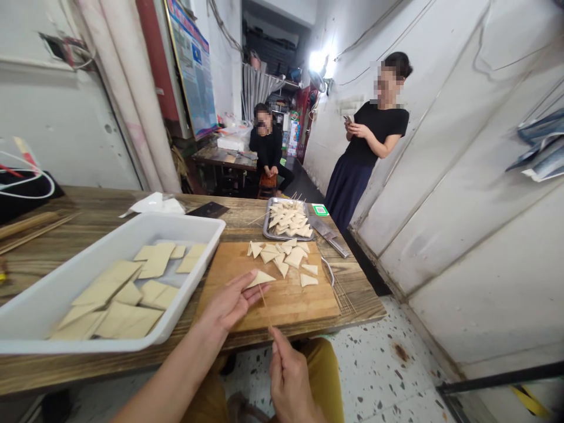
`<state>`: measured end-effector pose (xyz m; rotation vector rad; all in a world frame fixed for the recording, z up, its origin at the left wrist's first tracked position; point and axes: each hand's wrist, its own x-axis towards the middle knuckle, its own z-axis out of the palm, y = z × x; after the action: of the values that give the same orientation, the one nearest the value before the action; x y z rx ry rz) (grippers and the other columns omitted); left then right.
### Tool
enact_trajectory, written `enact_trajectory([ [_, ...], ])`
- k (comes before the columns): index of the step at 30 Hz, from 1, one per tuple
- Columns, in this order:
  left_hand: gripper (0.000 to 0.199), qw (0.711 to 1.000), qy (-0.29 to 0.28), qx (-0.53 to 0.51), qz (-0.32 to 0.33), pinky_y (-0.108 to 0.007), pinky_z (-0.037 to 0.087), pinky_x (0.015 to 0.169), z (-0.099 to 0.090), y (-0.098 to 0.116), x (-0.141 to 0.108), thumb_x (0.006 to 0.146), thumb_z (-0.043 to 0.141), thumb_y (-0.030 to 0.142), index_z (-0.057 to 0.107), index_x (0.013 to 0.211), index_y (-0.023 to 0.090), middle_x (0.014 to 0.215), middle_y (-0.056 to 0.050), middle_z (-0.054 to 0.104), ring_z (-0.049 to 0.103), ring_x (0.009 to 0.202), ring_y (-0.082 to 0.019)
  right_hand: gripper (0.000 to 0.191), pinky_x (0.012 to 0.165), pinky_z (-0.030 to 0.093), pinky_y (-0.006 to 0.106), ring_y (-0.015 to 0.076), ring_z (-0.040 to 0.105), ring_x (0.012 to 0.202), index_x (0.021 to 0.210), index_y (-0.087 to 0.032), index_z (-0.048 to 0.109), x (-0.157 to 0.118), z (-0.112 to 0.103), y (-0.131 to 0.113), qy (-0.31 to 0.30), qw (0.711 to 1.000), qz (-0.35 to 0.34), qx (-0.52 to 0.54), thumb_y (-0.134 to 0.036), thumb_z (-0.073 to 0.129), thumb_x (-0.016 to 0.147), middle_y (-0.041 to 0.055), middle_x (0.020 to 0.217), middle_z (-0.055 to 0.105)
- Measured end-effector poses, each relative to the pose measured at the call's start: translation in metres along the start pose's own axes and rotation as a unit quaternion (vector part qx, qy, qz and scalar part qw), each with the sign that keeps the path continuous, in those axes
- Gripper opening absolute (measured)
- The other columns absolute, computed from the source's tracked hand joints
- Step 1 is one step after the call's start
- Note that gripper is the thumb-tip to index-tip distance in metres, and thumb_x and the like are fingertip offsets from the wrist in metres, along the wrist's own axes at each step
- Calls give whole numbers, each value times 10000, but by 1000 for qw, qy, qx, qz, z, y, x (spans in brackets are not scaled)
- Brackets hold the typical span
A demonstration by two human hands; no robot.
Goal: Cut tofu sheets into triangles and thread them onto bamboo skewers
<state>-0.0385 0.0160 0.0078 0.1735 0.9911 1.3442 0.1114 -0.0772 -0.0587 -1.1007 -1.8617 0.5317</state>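
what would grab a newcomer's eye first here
The big white plastic tray on the left of the wooden table stands out first, holding large pale sheets of what looks like tofu. At the front, over the wooden cutting board, the left hand pinches a pale triangle while the right hand holds a thin skewer up to it. Further back on the right, a standing person in black holds a phone.

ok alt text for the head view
A left hand pinches a pale triangular tofu piece while a right hand holds a wooden skewer over a light wooden cutting board. A white plastic tray of tofu sheets sits left; a steel tray of skewered triangles lies beyond. A seated person and a standing person are behind.
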Motion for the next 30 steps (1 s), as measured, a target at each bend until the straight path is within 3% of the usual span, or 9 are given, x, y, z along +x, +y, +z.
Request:
enact_trajectory([
  [7, 84, 1000, -5, 13, 26, -306, 580, 723, -3, 4, 1, 797, 547, 29, 617, 775, 70, 741, -99, 699, 689, 690, -173, 383, 814, 543, 300, 218, 681, 928, 1217, -105, 572, 2, 2, 2, 1, 999, -32, -3, -200, 322, 941, 158, 1037, 693],
  [15, 52, 997, -33, 56, 41, -329, 578, 731, -5, -4, 0, 793, 584, 84, 627, 767, 70, 796, -124, 705, 691, 739, -199, 384, 708, 567, 248, 194, 707, 793, 1221, -113, 564, 4, -6, -1, -25, 999, 4, 21, -225, 324, 944, 131, 957, 717],
  [30, 57, 999, 5, 14, 48, -302, 579, 703, -7, -6, 4, 785, 572, 40, 620, 782, 72, 747, -119, 706, 690, 682, -177, 390, 718, 569, 251, 191, 698, 821, 1289, -179, 529, -6, -7, 3, -24, 999, -6, 22, -260, 351, 951, 90, 940, 715],
])
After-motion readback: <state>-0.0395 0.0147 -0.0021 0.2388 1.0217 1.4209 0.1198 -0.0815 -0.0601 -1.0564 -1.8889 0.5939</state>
